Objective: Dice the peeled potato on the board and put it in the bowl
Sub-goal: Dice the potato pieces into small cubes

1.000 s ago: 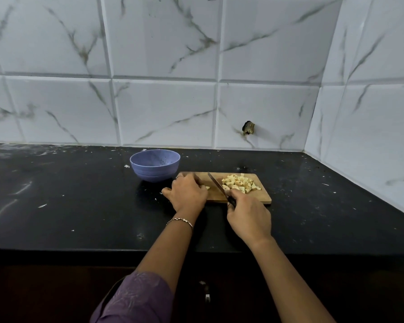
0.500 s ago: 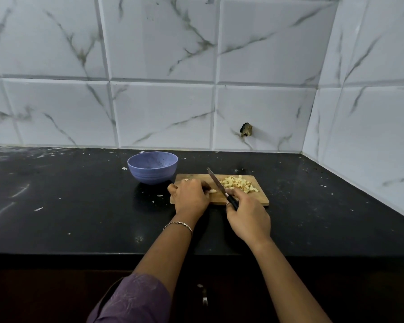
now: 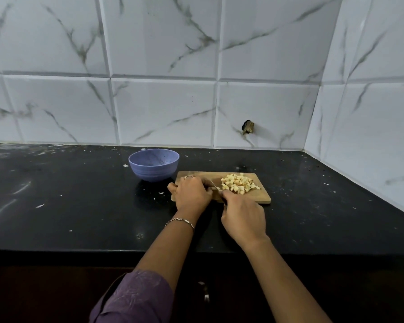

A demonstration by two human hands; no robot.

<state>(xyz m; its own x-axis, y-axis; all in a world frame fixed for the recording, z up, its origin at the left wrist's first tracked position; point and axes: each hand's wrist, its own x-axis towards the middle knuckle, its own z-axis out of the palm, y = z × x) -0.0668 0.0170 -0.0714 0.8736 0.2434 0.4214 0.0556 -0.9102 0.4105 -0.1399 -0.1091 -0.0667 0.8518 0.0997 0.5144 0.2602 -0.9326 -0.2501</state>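
Potato: mostly diced, sitting as a pale pile [image 3: 239, 185] on the far right part of the board [image 3: 262, 198], none of it in the bowl.

Nearest the camera, a purple sleeve [image 3: 135, 297] covered the left upper arm. Both bare forearms reached forward over the front edge of the black worktop [image 3: 79, 206]. A thin bracelet [image 3: 179, 221] circled the left wrist.

Right hand [image 3: 243, 217]: clenched around the dark handle of the knife [image 3: 215, 185], only a sliver of handle showing at the knuckles. The blade ran up and to the left from the fist, lying between the two hands, edge down at the board.

Left hand [image 3: 191, 194]: on the left end of the board, a ring [image 3: 188, 176] on one finger, fingers curled down over a small potato piece [image 3: 214, 188]. Only the piece's pale end showed beside the blade; the rest was hidden under the hand.

The dice pile lay just right of the blade, apart from both hands. A few cubes sat loose at the pile's edge.

The bowl [image 3: 154, 174], blue-purple, stood upright on the worktop just beyond the board's left far corner. Its contents could not be told from this angle. White flecks were scattered over the worktop.

Behind, a white marbled tile wall [image 3: 163, 108] with a small dark hole [image 3: 248, 127] low down, right of centre.
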